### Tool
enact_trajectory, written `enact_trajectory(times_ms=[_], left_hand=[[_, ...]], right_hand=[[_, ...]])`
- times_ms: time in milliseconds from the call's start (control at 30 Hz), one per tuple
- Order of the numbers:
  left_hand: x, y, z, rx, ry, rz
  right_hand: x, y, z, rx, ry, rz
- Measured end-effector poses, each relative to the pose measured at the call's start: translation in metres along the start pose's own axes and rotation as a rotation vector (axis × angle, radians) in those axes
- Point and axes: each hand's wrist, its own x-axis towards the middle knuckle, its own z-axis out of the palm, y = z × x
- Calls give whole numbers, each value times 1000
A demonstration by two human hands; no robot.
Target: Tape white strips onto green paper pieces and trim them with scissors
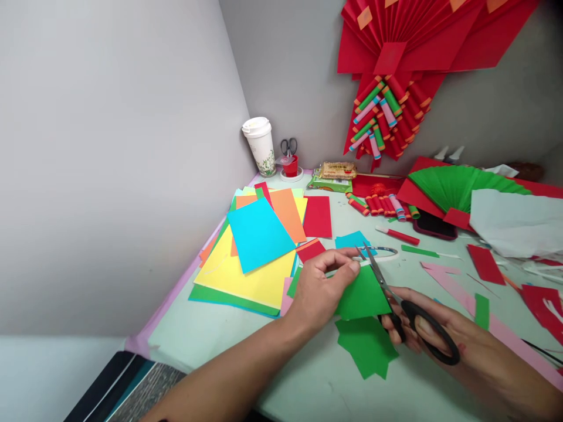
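My left hand pinches a piece of green paper between thumb and fingers, above the table. In my right hand is a pair of scissors with black handles, the thumb through one loop. The scissor blades are parted at the right side of the green paper, tips pointing away from me. Beyond the tips a thin curled strip stands out from the paper's far edge. Below my hands lies a green paper cutout with a jagged, pointed outline. A small blue paper lies just past my left fingertips.
Coloured sheets are piled at left. A lidded paper cup and a red holder with scissors stand by the wall. Paper rolls, a red marker, a green pleated fan and scraps lie right. Red paper decoration hangs above.
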Motion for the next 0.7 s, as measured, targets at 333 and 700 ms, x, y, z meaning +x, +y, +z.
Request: enact_trajectory(times_ms=[333, 700], left_hand=[[-4, 6, 4, 37, 33, 0], [-5, 7, 5, 48, 51, 1]], right_hand=[[-3, -9, 8, -58, 52, -11], [-1, -11, 11, -131, 105, -11]])
